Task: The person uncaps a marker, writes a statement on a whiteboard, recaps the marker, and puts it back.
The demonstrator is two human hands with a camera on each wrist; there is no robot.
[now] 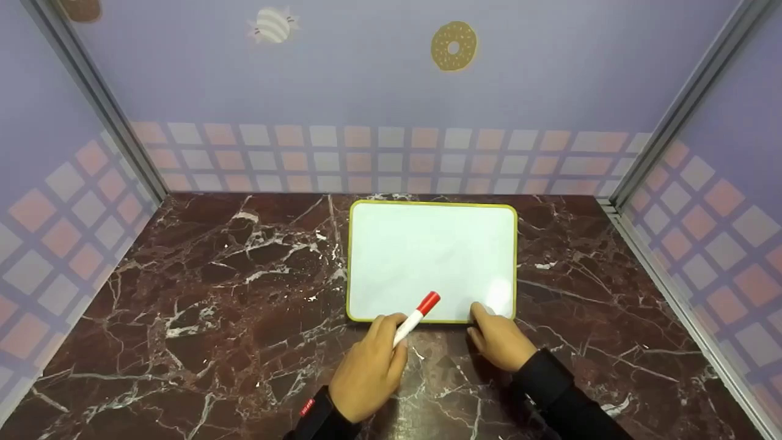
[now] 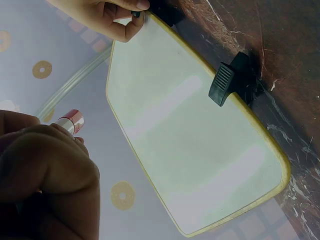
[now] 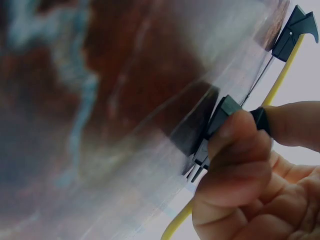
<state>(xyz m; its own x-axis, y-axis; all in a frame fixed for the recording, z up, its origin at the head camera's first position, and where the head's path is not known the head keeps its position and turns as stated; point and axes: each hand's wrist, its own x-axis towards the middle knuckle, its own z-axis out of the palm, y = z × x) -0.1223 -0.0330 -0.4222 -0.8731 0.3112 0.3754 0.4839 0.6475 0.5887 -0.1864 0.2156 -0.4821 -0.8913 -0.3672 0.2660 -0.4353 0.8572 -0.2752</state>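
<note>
around the marker (image 1: 416,318), left grip (image 1: 370,371) curls

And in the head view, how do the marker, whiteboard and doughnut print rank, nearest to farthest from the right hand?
1. Whiteboard, its near edge at the right hand.
2. Marker, to the left, in the left hand.
3. Doughnut print, on the back wall.

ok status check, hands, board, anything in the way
Left hand grips red-and-white marker. Right hand pinches black clip at lower edge of whiteboard. Board face unmarked. Second clip on same edge, no obstruction seen.
</note>
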